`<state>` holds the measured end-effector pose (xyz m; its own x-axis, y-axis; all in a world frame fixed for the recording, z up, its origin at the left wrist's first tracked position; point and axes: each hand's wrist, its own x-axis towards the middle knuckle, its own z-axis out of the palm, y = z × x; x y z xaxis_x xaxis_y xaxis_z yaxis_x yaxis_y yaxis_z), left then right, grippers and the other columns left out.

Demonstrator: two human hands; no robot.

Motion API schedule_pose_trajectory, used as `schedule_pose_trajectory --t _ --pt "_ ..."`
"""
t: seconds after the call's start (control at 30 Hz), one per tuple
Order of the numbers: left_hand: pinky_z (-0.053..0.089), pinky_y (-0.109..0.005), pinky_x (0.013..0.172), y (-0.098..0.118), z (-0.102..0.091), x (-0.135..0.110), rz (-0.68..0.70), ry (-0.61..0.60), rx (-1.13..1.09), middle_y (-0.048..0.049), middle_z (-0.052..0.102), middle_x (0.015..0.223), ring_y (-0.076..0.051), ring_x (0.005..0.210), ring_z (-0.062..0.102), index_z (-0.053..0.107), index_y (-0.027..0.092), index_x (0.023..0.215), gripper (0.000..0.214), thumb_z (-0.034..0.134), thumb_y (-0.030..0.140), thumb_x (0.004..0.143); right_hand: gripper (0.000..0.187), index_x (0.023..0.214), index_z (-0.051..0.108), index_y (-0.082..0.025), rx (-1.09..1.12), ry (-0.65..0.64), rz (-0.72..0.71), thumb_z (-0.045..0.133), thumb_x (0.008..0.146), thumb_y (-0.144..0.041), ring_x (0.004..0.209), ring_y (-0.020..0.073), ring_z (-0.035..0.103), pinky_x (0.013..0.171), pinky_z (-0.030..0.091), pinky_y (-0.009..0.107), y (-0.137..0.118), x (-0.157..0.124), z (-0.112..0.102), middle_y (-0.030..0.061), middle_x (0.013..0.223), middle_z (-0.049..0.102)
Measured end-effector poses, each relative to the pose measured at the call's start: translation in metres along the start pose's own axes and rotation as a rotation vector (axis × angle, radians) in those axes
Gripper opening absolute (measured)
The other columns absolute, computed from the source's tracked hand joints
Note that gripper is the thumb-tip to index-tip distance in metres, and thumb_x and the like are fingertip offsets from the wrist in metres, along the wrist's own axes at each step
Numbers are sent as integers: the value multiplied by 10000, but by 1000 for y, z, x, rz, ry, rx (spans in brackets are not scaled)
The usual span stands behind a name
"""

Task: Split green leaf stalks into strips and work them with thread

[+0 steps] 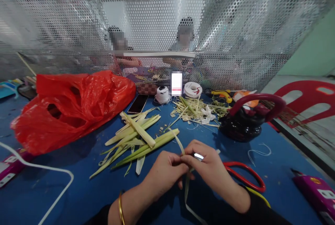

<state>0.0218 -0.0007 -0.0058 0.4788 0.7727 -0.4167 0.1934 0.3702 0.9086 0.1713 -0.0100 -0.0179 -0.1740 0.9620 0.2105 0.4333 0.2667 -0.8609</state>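
Observation:
My left hand [164, 171] and my right hand [209, 165] meet low in the middle of the view, above the blue table [86, 190]. Both pinch a pale leaf strip [186, 190] that runs up between the fingers and hangs down towards me. A small shiny thing shows at my right fingertips; I cannot make out what it is. A gold bangle sits on my left wrist. Just beyond my hands lies a pile of green and pale leaf strips [133, 137].
A red plastic bag [70, 106] lies at the left, a phone [138, 103] and thread spools [162, 94] behind the leaves. Leaf scraps [196, 111], a dark basket with a maroon handle [243, 123] and red-handled scissors [246, 176] are at the right. Two people sit behind a perforated metal screen [235, 33].

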Motion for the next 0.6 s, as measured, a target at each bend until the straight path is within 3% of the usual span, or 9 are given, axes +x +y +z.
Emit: schedule_pose_trajectory --t 0.23,0.47,0.6 --pt "348 -189 414 -2 -3 -2 51 -47 17 19 553 475 -64 367 436 683 126 575 176 522 195 593 205 653 531 -190 -37 82 -101 539 856 -159 657 141 526 608 373 252 1 -7 9 -10 667 537" --pt "330 -188 397 -3 0 -3 53 -108 38 48 465 399 -64 339 393 639 134 537 155 505 202 573 221 684 554 -193 -74 114 -193 497 898 -194 690 150 529 622 372 259 1 -12 15 8 701 559" --pt "347 -191 409 10 2 -2 76 -80 -25 14 567 505 -68 380 444 658 130 577 148 554 234 595 217 667 556 -196 -4 159 -114 509 878 -211 645 141 539 591 406 236 -4 -1 9 -5 670 567"
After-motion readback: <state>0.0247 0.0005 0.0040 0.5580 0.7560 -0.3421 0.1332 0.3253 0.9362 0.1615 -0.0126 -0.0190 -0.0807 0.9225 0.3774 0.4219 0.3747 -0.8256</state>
